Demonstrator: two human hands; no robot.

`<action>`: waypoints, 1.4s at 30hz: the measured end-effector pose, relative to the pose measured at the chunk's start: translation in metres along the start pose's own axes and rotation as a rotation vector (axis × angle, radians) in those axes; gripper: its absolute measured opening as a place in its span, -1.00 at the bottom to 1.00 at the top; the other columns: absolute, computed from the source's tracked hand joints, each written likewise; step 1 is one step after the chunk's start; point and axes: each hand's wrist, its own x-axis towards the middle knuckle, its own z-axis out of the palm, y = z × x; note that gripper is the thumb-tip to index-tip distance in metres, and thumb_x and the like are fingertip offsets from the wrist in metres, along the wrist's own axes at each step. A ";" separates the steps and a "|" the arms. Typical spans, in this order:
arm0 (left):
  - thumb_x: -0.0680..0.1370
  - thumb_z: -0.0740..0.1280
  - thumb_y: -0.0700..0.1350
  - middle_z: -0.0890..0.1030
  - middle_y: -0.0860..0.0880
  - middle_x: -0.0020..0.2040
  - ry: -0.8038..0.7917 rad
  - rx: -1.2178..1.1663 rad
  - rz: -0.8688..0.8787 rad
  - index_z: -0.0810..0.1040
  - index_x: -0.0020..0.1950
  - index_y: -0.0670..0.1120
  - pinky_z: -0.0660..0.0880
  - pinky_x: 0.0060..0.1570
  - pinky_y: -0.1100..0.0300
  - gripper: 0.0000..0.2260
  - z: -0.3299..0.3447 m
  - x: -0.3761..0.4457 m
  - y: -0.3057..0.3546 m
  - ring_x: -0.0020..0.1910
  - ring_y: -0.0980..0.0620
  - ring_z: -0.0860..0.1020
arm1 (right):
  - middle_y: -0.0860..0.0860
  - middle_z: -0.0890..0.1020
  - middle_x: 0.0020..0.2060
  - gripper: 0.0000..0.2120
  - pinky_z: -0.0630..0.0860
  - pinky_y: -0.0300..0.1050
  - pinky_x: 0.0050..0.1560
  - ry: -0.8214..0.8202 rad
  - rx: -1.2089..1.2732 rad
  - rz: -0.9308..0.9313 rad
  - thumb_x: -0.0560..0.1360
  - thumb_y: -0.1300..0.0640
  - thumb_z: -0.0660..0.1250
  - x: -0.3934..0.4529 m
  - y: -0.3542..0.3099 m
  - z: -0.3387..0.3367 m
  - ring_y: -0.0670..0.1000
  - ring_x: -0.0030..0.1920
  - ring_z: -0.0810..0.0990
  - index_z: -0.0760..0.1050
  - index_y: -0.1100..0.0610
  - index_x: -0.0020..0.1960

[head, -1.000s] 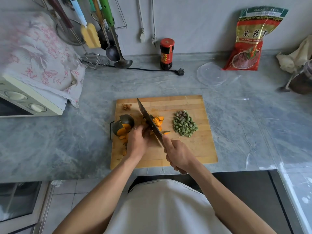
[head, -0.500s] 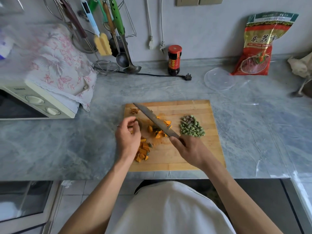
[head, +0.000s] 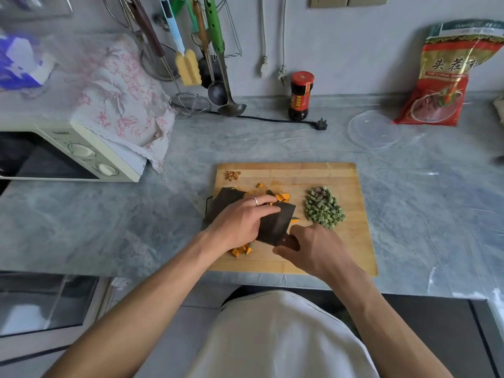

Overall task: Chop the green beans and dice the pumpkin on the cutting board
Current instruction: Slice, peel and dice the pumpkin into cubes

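A wooden cutting board (head: 341, 241) lies on the grey counter. A pile of chopped green beans (head: 324, 208) sits on its right half. Orange pumpkin dice (head: 282, 197) lie near the middle, with more pumpkin pieces (head: 241, 251) below my left wrist. A dark cleaver (head: 275, 223) lies flat over the pumpkin, blade broad side up. My right hand (head: 316, 249) grips its handle. My left hand (head: 242, 219) rests flat on the blade with straight fingers, a ring on one finger. Part of the pumpkin is hidden under the blade and hand.
A small scrap heap (head: 232, 175) sits at the board's far left corner. A microwave (head: 68, 154) under a floral cloth stands left. Hanging utensils (head: 215, 50), a sauce jar (head: 300, 95), a power plug (head: 321, 124), a clear lid (head: 375, 128) and a red bag (head: 444, 75) line the back.
The cleaver has turned from upright cutting to lying flat over the pumpkin. My left hand moved from the pumpkin onto the blade. The head camera moved closer and tilted up.
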 end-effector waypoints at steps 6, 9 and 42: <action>0.51 0.12 -0.49 0.28 0.05 0.57 -0.129 -0.076 -0.128 0.40 0.52 -0.05 0.22 0.51 0.19 -0.38 -0.003 0.024 -0.003 0.51 0.08 0.30 | 0.00 0.55 -0.30 -0.53 0.41 -0.09 -0.30 -0.007 0.055 0.023 0.49 -0.37 0.27 -0.015 0.006 0.005 0.12 -0.27 0.53 0.46 0.06 -0.15; 0.49 0.17 -0.49 0.48 0.01 0.44 0.011 -0.083 -0.111 0.58 0.35 -0.06 0.41 0.42 0.04 -0.46 -0.004 0.017 -0.010 0.40 0.03 0.47 | 0.01 0.55 -0.30 -0.52 0.41 -0.09 -0.32 0.003 0.077 0.058 0.47 -0.39 0.27 -0.018 0.011 0.008 0.12 -0.28 0.54 0.46 0.05 -0.16; 0.50 0.22 -0.37 0.58 -0.09 0.26 0.096 0.133 -0.464 0.60 0.27 -0.17 0.48 0.24 0.04 -0.62 -0.003 0.004 -0.003 0.23 -0.09 0.54 | 0.00 0.51 -0.37 -0.51 0.35 -0.13 -0.38 0.037 0.180 0.077 0.45 -0.39 0.29 -0.028 0.041 0.017 0.11 -0.34 0.51 0.54 0.06 -0.15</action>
